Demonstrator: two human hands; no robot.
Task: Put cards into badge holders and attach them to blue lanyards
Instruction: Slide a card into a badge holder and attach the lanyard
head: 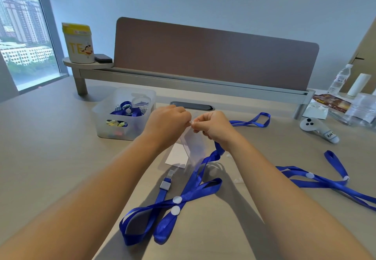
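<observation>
A clear badge holder (193, 145) with a pale card inside hangs above the desk. My left hand (167, 121) and my right hand (213, 126) pinch its top edge from both sides, fingertips almost touching. A blue lanyard (211, 156) runs down from under my right hand and loops across the desk toward me, with two white buttons (176, 204) where its straps cross. Its grey clip end (165, 184) lies flat on the desk. A white card (178, 155) rests on the desk beneath the holder. Whether the lanyard's strap is fastened to the holder is hidden by my fingers.
A translucent bin (122, 115) with more lanyards and clips stands at the left. Two further blue lanyards (317, 180) (254, 121) lie at the right. A white controller (317, 127), plastic bags (358, 107) and a water bottle (339, 78) crowd the right edge. A divider panel (213, 52) closes the back.
</observation>
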